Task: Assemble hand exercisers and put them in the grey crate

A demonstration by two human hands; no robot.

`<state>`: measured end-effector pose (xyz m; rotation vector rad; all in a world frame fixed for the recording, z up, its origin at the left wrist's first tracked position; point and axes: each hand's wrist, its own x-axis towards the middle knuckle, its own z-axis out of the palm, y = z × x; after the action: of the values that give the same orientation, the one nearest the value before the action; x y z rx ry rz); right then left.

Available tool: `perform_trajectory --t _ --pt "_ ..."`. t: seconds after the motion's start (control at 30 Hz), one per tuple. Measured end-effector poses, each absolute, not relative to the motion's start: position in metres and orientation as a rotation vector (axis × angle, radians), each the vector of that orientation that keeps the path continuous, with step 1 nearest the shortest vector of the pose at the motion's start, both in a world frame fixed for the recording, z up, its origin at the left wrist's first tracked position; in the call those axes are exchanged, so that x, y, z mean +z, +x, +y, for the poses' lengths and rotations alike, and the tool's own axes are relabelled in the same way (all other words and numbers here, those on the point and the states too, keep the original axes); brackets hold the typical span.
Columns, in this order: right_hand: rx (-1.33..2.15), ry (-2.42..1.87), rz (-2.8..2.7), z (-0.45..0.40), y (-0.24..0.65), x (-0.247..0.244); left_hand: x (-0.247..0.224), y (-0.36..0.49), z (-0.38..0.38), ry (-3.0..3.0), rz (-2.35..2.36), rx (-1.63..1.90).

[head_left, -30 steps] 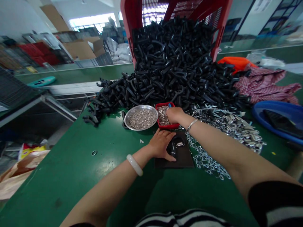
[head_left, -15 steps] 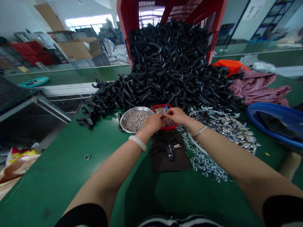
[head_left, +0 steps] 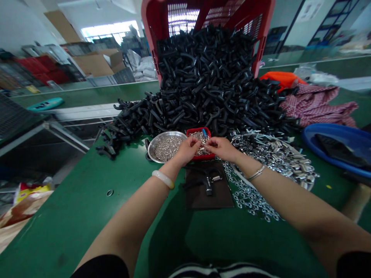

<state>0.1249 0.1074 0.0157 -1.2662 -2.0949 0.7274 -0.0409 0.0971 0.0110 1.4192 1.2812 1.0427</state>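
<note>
Over the left side of a small red tray (head_left: 206, 157), my left hand (head_left: 188, 150) has its thumb and fingers pinched together; whatever is between them is too small to name. My right hand (head_left: 222, 148) is pinched in the same way at the tray's right side, and its contents cannot be made out. Small metal pins or screws (head_left: 199, 136) fill the tray. Left of it stands a round metal bowl (head_left: 150, 148) of tiny metal parts. Below my hands, a black curved handle (head_left: 208, 189) and a coil spring (head_left: 216, 178) lie on a dark square pad (head_left: 208, 202).
A red crate (head_left: 150, 42) spills a large heap of black handles (head_left: 208, 85) across the back. To the right are metal rings and sleeves (head_left: 278, 158) and a blue basin (head_left: 310, 141). One loose ring (head_left: 109, 192) lies on the green table (head_left: 87, 224) at left.
My hands have moved apart from where their fingertips met over the red tray. The right hand shifted right and slightly down. The handle and spring stay on the pad.
</note>
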Motion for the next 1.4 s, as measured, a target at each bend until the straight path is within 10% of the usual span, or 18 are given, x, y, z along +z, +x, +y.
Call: perform_trajectory --t 0.7,1.4 --pt "-0.145 -1.537 -2.586 0.002 0.154 -0.008 0.000 -0.044 0.030 2.533 1.459 0.360" --pt "-0.260 -1.704 -2.642 -0.026 0.161 -0.018 0.000 -0.049 0.006 2.834 1.289 0.148"
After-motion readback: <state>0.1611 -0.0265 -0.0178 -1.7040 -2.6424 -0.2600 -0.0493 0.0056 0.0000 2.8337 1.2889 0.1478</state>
